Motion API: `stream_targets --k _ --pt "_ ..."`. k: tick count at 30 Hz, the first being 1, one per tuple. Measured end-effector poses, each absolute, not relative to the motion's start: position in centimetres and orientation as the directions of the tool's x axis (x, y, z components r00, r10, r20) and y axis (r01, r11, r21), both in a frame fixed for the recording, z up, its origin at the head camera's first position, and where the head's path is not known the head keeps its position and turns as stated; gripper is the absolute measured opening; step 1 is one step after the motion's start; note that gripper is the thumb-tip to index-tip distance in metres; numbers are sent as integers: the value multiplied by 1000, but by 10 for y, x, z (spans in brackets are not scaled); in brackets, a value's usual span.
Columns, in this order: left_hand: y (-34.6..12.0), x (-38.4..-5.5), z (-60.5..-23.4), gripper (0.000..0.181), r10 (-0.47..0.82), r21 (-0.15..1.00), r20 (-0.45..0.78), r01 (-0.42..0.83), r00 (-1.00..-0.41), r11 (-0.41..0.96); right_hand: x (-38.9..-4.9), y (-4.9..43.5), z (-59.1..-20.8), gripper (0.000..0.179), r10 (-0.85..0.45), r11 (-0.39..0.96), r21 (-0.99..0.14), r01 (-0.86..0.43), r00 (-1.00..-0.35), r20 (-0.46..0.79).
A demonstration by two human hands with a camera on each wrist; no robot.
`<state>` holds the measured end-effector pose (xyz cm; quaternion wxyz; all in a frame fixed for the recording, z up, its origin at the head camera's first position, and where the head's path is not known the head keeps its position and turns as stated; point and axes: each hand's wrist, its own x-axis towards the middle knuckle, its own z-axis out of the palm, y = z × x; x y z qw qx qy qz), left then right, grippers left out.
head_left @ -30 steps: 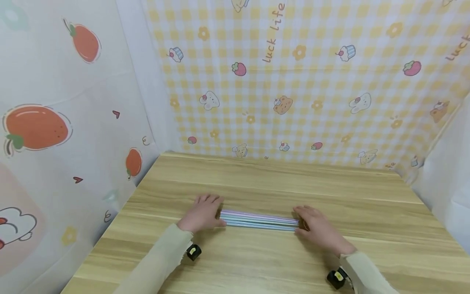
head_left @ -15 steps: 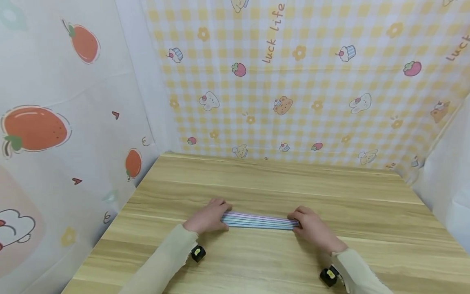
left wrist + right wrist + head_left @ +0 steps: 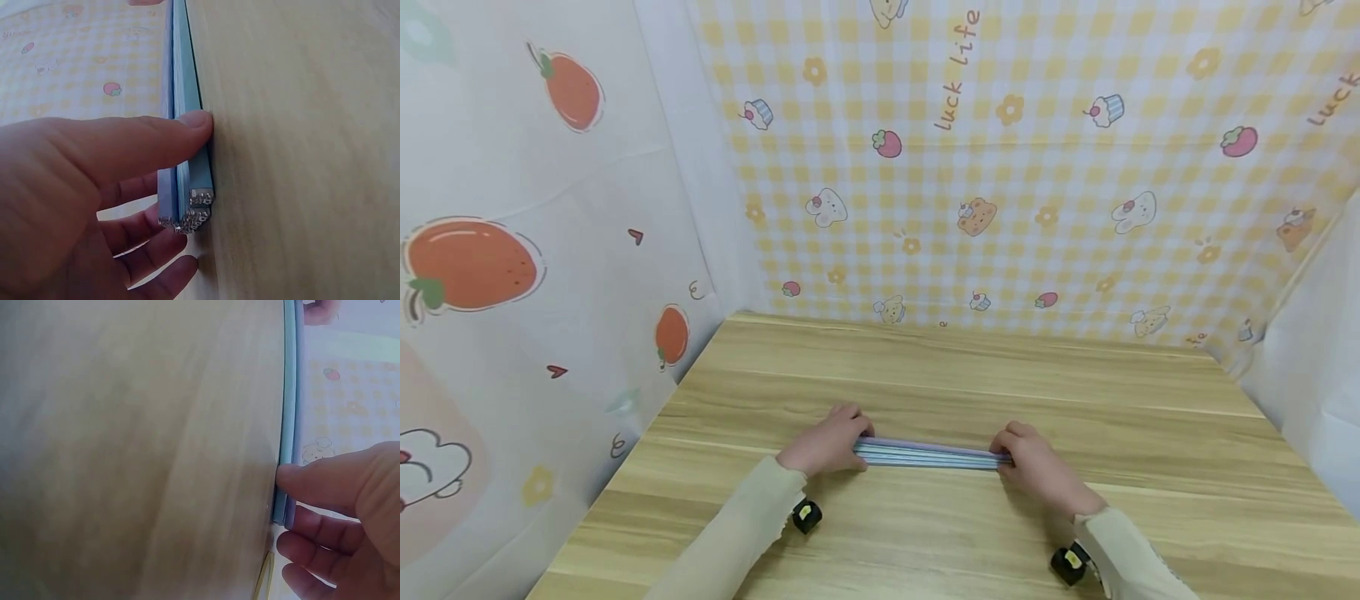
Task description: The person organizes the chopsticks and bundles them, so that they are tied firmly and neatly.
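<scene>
A bundle of slim pastel pencil-like sticks [image 3: 932, 454], lilac to blue, lies crosswise low over the wooden table. At its left end my left hand [image 3: 827, 442] holds it, thumb on the near side and fingers on the far side. Silvery, knobbly tips [image 3: 194, 215] show there in the left wrist view, slightly uneven. My right hand [image 3: 1037, 467] pinches the other end, where the thumb presses the pale blue side of the sticks [image 3: 287, 425]. A thin yellow loop like a rubber band [image 3: 265, 575] shows beside the right fingers.
The wooden tabletop [image 3: 925, 533] reaches back to a yellow checked cloth [image 3: 1000, 167] with cartoon prints. White cloth with fruit prints [image 3: 535, 167] hangs on the left. A black wrist camera [image 3: 807, 516] sits under each forearm.
Both hands have drawn slightly inward and closed onto the bundle's ends. The sticks, earlier spread flatter with a gap among them, are now gathered closer together.
</scene>
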<state>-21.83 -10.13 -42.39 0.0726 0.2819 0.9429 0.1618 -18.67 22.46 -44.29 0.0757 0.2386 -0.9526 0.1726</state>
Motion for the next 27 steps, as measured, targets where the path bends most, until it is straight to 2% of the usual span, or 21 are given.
stream_targets --k 11,19,27 --pt "-101 -222 -427 30 579 332 -81 526 -811 783 -186 224 -441 17 -413 829 -310 -465 -884 219" --pt "-101 -220 -427 25 579 339 -87 522 -811 782 -185 224 -440 18 -436 815 -294 -499 -862 258" --pt "-100 -219 -425 20 602 356 -84 541 -794 762 -185 224 -441 18 -415 824 -325 -464 -885 212"
